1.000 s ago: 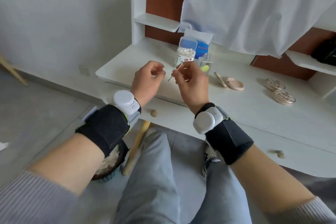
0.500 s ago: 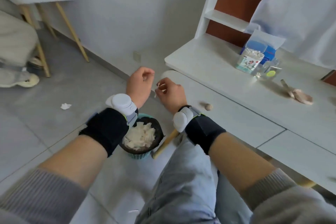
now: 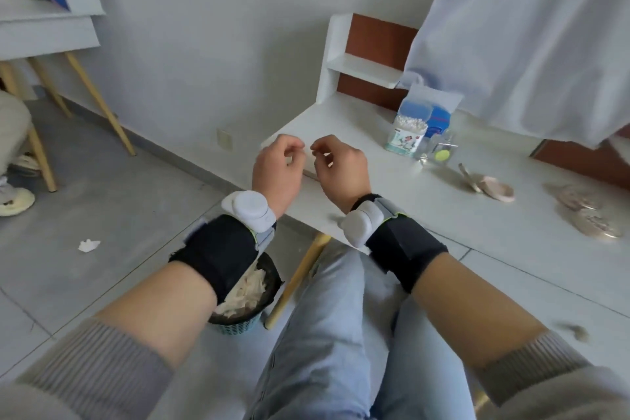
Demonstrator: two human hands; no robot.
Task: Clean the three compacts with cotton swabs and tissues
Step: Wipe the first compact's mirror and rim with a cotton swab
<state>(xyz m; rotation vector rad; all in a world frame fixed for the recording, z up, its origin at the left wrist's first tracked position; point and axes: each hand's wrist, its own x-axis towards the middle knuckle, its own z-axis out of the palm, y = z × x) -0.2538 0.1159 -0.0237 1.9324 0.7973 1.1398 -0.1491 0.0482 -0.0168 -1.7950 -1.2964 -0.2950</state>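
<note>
Tissue-filled bin [image 3: 236, 328] below left hand [image 3: 276, 170]

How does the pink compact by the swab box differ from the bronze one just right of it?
The pink compact lies open, lid raised; the bronze compact is closed and flat. The pink compact looks plain and pale; the bronze compact seems patterned, though blurred. The pink compact sits nearer the swab box than the bronze compact. Both lie on the white desk, untouched.

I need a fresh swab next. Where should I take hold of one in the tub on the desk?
Pinch one cotton tip from above: the swabs stand upright in the open tub, tips up, and its walls cover their stems.
</note>
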